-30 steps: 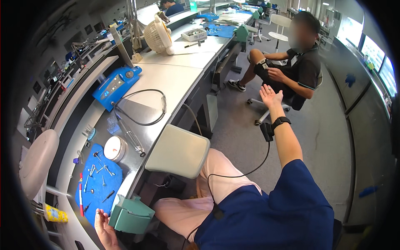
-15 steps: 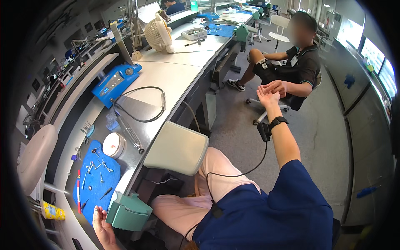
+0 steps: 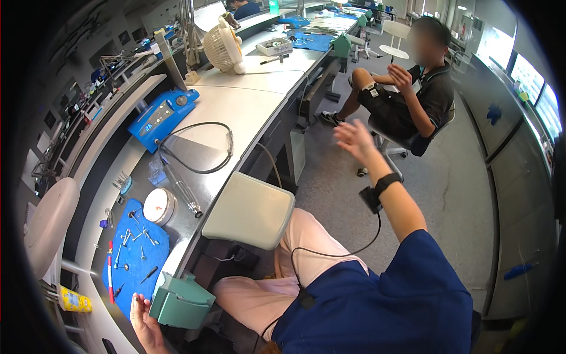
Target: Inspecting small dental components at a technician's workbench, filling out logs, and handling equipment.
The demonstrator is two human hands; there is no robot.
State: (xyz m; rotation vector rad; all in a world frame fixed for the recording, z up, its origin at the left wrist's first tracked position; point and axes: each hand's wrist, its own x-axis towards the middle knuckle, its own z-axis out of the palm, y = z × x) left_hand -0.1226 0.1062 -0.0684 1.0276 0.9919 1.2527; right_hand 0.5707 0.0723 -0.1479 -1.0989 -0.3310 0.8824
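My right hand (image 3: pixel 355 140) reaches out over the floor toward the seated person, its fingers apart and holding nothing. A gap lies between it and the person's raised hand (image 3: pixel 402 79), whose fingers are bent together; whether they hold anything is too small to tell. At the lower left, my left hand (image 3: pixel 145 323) rests beside a green bench block (image 3: pixel 183 301), fingertips pinched together. A small dark spot shows at those fingertips, but I cannot make out what it is. Next to this hand lies a blue cloth (image 3: pixel 132 259) with several small rotary burs and a red pen (image 3: pixel 110 271).
A round white pot (image 3: pixel 160 206), a handpiece (image 3: pixel 184 192) with its black cable, and a blue control box (image 3: pixel 162 120) stand on the bench. A beige padded rest (image 3: pixel 250 210) juts from its edge. Farther back is a fan (image 3: pixel 223 48). A cable hangs from my right wrist.
My right hand has drawn away from the person's hand, moving left and turning over. The person's hand has risen toward their chest. My left hand stays by the green block.
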